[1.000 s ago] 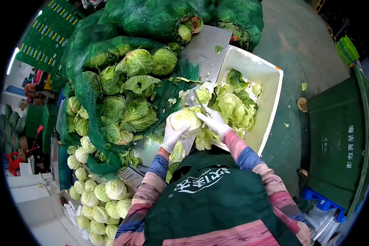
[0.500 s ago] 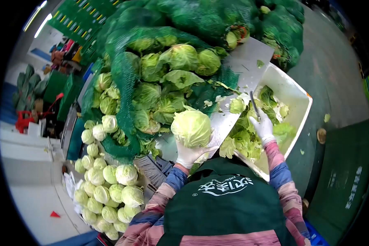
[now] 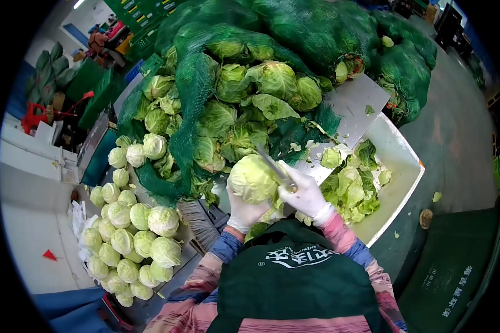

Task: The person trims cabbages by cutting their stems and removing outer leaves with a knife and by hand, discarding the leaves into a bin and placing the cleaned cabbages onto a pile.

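A pale green cabbage [image 3: 253, 180] rests in my gloved left hand [image 3: 244, 213], whose fingers cup it from below. My gloved right hand [image 3: 304, 191] is closed around a knife [image 3: 274, 167], and the blade lies across the cabbage's upper right side. Just beyond, untrimmed cabbages [image 3: 216, 118] fill an opened green mesh sack [image 3: 186, 130]. To the right of my right hand, loose outer leaves [image 3: 350, 188] lie in a white bin [image 3: 401, 166].
Trimmed cabbages [image 3: 141, 216] are piled at the left, by a brush [image 3: 200, 225]. More full green mesh sacks [image 3: 316, 33] stand behind the metal table [image 3: 356, 105]. A dark green container [image 3: 455, 272] is at lower right. Far back left, a person [image 3: 99, 41] sits near green crates.
My right hand has come left from over the bin, bringing the knife to the cabbage. The left hand still holds the cabbage, now turned. The camera view has shifted slightly.
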Tool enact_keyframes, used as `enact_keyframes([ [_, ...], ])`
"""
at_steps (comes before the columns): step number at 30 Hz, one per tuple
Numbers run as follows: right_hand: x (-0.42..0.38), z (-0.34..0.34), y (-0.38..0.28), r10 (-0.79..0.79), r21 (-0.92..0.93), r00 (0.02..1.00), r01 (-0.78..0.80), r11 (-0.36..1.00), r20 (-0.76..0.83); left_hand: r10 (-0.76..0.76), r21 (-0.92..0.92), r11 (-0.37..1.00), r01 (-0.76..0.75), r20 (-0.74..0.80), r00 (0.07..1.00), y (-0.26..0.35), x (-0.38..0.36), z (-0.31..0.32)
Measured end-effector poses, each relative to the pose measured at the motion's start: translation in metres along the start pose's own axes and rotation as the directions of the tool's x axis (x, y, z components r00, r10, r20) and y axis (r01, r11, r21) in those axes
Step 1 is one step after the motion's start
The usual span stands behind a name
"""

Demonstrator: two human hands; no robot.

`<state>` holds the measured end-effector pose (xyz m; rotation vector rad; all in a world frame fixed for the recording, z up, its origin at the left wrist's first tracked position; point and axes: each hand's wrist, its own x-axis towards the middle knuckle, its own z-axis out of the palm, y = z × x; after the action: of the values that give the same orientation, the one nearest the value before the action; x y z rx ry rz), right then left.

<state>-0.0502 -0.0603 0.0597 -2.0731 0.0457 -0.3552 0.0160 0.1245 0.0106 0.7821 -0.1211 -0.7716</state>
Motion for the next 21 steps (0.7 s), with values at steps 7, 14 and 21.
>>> enact_keyframes([
  [7, -0.009, -0.084, 0.048, 0.207, -0.656, 0.901, -0.422, 0.625, -0.382, -0.296, -0.723, 0.653, 0.225, 0.03, 0.955, 0.008, -0.011, 0.006],
  [14, 0.013, -0.025, -0.024, 0.169, 0.332, 0.981, -0.192, 0.924, 0.097, -0.228, -0.608, 0.632, 0.481, 0.447, 0.865, 0.008, 0.0, 0.01],
  [21, 0.019, -0.021, -0.02, 0.275, 0.46, 0.898, -0.416, 0.784, 0.344, -0.256, -0.65, 0.593, 0.476, 0.408, 0.876, -0.001, -0.004, 0.009],
])
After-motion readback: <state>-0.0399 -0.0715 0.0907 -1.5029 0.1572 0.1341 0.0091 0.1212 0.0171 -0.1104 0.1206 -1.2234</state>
